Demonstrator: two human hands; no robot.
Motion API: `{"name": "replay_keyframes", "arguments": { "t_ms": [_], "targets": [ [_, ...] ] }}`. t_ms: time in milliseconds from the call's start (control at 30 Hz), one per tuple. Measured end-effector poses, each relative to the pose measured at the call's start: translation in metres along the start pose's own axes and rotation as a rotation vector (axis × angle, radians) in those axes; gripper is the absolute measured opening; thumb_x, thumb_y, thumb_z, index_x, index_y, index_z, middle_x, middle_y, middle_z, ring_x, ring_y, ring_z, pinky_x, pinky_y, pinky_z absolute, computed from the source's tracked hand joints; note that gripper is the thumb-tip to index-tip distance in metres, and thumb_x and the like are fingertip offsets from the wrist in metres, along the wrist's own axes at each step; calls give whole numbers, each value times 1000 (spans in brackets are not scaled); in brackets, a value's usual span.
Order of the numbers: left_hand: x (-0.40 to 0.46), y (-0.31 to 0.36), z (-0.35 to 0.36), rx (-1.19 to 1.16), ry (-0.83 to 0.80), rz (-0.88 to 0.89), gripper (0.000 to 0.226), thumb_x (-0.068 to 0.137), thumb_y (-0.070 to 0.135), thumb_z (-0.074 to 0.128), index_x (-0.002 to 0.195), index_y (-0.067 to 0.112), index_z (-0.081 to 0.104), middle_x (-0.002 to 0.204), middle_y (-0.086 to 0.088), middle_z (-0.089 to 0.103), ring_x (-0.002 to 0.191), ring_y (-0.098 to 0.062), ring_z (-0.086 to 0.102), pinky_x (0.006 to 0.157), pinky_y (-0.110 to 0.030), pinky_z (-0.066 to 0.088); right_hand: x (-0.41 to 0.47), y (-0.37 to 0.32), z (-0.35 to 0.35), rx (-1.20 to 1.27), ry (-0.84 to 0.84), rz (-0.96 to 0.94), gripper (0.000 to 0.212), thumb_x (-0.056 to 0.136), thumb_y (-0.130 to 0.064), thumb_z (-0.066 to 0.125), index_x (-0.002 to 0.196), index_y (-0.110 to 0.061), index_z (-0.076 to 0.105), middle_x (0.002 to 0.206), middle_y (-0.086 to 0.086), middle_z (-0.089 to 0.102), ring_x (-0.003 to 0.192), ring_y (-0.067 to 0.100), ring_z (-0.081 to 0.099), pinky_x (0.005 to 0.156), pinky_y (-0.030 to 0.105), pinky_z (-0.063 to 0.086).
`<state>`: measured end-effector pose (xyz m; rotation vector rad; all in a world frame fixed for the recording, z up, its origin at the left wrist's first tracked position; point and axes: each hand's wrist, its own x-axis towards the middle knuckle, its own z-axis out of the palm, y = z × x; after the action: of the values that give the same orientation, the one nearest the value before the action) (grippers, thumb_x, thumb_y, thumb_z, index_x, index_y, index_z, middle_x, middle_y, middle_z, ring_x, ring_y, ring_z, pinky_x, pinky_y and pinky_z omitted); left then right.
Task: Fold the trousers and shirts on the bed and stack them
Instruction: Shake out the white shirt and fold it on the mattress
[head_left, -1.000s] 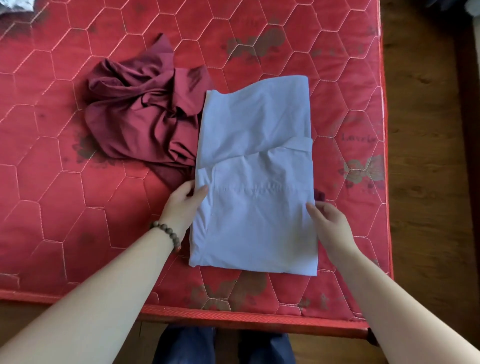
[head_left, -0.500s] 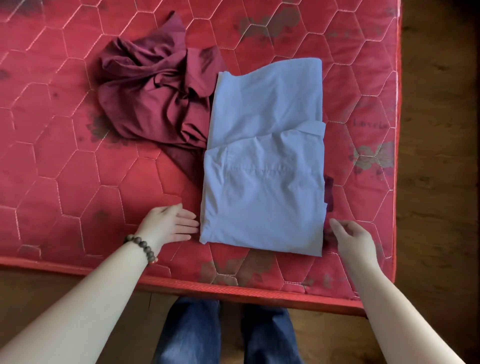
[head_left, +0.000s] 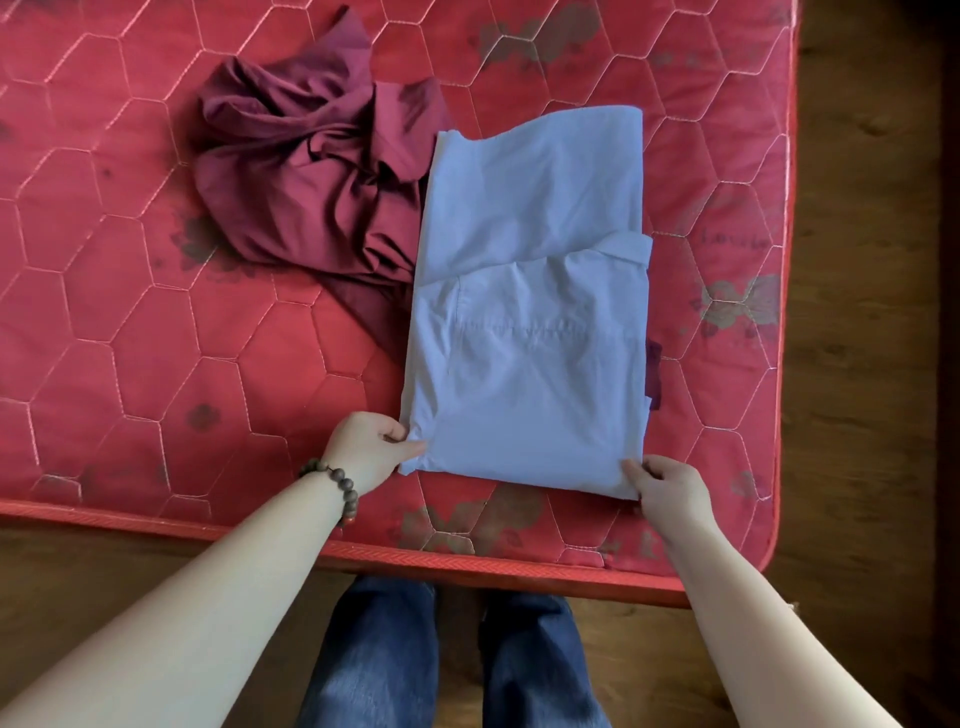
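Note:
A light blue shirt (head_left: 530, 312) lies folded into a long rectangle on the red quilted bed (head_left: 130, 312), its short edge toward me. My left hand (head_left: 363, 447), with a bead bracelet on the wrist, pinches the shirt's near left corner. At the near right corner, my right hand (head_left: 667, 486) pinches the cloth. A crumpled maroon garment (head_left: 311, 171) lies in a heap to the left of the shirt, and part of it runs under the shirt, showing as a dark sliver at the shirt's right edge.
The bed's near edge (head_left: 467, 564) runs just below my hands, and its right edge meets wooden floor (head_left: 872, 364). My legs in blue jeans (head_left: 374, 654) stand against the bed. Bare mattress stretches to the left of the heap.
Both hands have slid from the shirt's sides down toward me to its near corners and now pinch them. The shirt and the maroon heap lie as before.

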<state>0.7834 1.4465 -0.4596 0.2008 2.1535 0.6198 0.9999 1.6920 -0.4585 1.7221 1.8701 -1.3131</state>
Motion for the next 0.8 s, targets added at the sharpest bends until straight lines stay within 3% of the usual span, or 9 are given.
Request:
{"name": "replay_keyframes", "arguments": {
  "t_ms": [67,133,200,367,467,533,667,800],
  "targets": [
    [6,2,-2,-37,-18,-6,40,82,24,69,53,6,48,53,-1,40,52,-11,40,57,-27,42,2,-5,0,-123,35,-35,27,91,-16,56,66,-5,54,60,5,43,61,22,39,57,32,27],
    [12,11,-6,-244,16,-37,25,86,22,65,63,15,58,63,1,59,60,-13,58,68,-33,53,5,-18,-2,-129,121,-75,16,91,-21,57,76,-17,57,70,0,54,71,22,49,63,31,34],
    [21,25,-8,-497,34,-73,14,92,21,60,81,14,67,85,-6,71,78,-18,68,77,-37,57,12,-33,-5,-42,191,-108,6,90,-28,60,87,-22,59,83,-2,62,81,20,55,72,32,41],
    [33,52,-12,-876,-73,-219,20,101,23,46,102,14,64,89,-6,72,80,-19,69,70,-34,55,36,-59,-9,125,157,-113,13,86,-29,66,95,-20,65,84,-2,64,77,18,57,68,31,43],
    [33,56,-13,-815,-145,-181,20,101,13,44,114,15,59,100,-9,70,87,-22,68,72,-37,56,41,-62,-8,178,198,-132,8,81,-21,70,78,-24,64,67,-7,57,66,16,53,60,27,40],
    [34,57,-14,-756,-161,-140,25,99,4,44,115,16,59,109,-9,68,99,-25,65,85,-41,54,40,-62,-8,206,212,-143,16,81,-17,70,71,-26,62,62,-7,54,63,16,51,59,27,40],
    [33,60,-15,-630,-228,-92,20,93,4,56,103,16,67,103,-5,72,104,-20,66,90,-38,52,36,-60,-4,280,125,-147,10,84,-17,67,78,-24,66,74,2,65,71,21,59,71,41,54],
    [35,53,-17,-555,-138,-85,12,87,3,64,94,-5,69,102,-22,70,97,-29,66,94,-46,49,37,-60,-3,297,115,-112,6,87,-18,64,83,-22,65,84,10,67,75,24,60,77,48,55]
  ]
}}
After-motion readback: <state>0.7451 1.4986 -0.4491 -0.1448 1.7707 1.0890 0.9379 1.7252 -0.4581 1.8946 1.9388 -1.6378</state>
